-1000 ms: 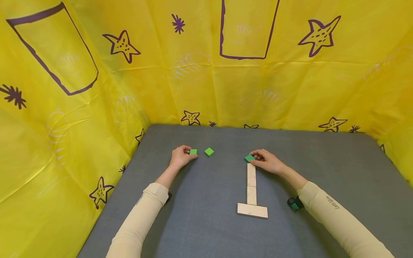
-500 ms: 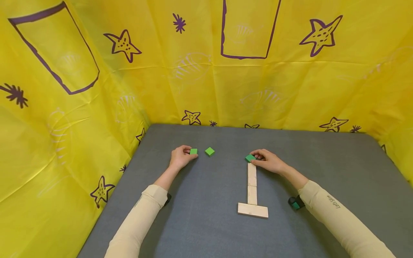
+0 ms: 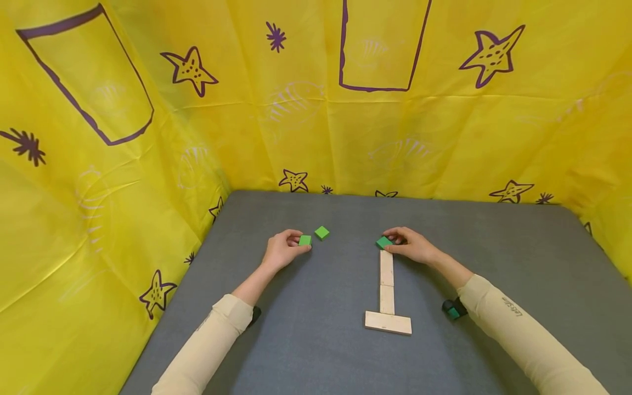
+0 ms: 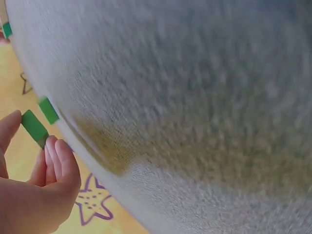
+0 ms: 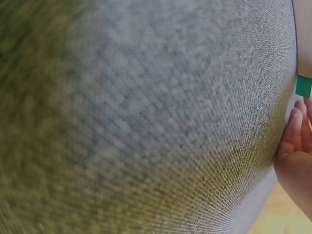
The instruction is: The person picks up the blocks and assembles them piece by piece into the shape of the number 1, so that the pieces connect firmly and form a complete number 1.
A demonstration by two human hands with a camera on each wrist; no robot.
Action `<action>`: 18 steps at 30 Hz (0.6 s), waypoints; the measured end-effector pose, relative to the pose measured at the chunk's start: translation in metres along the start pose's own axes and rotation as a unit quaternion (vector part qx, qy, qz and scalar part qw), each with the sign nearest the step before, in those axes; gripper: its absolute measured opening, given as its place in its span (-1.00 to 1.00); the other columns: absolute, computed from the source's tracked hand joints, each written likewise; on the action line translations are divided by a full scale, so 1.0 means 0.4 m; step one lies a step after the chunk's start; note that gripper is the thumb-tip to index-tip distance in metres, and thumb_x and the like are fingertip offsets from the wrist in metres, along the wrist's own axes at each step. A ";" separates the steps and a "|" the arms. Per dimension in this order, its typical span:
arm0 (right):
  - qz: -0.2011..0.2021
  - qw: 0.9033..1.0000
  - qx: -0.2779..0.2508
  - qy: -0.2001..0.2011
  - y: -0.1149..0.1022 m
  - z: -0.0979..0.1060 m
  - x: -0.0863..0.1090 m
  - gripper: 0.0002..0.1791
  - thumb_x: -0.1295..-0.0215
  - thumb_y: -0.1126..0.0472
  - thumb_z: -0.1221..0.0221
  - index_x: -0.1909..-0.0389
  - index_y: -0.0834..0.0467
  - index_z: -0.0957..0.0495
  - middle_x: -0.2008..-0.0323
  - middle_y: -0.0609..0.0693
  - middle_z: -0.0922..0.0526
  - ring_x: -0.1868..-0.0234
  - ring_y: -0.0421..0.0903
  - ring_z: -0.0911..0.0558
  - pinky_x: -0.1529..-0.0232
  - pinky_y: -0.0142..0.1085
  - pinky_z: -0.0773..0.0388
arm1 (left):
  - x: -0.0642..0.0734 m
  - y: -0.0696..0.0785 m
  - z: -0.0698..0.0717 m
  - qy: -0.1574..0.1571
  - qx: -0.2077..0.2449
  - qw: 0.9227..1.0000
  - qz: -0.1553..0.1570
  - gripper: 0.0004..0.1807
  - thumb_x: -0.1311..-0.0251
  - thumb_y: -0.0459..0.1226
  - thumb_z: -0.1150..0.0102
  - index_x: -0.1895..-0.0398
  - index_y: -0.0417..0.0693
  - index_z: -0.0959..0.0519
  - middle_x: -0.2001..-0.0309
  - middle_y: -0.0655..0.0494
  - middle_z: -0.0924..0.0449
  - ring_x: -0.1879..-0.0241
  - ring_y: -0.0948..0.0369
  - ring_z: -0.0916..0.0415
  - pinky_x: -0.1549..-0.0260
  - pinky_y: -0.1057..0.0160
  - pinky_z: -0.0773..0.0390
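Note:
In the head view, my left hand (image 3: 283, 250) pinches a light green block (image 3: 305, 241) between thumb and fingers. A second light green block (image 3: 322, 233) lies just beyond it to the right, apart from it. My right hand (image 3: 413, 244) holds a darker green block (image 3: 384, 243) at the far end of a line of two pale wooden planks (image 3: 387, 267). A third wooden plank (image 3: 388, 322) lies crosswise at the near end of that line. The left wrist view shows the pinched block (image 4: 35, 127) between fingertips; the right wrist view shows the darker block (image 5: 304, 86) at the fingertips.
The grey table (image 3: 306, 329) carries the blocks and planks. Yellow cloth (image 3: 306, 131) printed with starfish hangs behind it and at both sides. Dark wrist devices, one of them at the right wrist (image 3: 453, 310), show beneath the sleeves.
My left hand has moved right and a little nearer with the light green block, toward the second one. The right hand and the planks have kept their places.

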State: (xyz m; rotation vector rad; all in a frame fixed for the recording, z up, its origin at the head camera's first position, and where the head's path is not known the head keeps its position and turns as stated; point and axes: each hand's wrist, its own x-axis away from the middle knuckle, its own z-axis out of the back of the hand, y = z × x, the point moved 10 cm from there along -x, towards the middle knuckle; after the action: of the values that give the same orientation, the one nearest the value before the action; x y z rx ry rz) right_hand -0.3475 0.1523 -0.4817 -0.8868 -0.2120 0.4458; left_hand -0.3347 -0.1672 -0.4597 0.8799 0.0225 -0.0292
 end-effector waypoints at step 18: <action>-0.008 1.000 -0.005 -0.005 0.002 -0.002 0.005 -0.53 -0.35 0.15 -0.22 -0.19 0.28 -0.47 0.10 0.14 -0.52 0.11 0.01 -0.44 0.13 -0.16 -0.39 | 0.065 0.098 -0.088 -0.084 0.011 0.995 -0.044 -0.57 0.04 -0.17 -0.51 0.08 -0.12 -0.66 0.26 0.11 -0.67 0.31 0.26 -0.57 0.33 0.32 -0.53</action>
State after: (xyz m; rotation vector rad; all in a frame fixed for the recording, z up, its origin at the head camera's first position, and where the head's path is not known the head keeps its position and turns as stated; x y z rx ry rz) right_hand -0.3454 0.1531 -0.4827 -0.8915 -0.2313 0.4343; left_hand -0.3076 -0.1153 -0.4529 0.8960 -0.0972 -0.1865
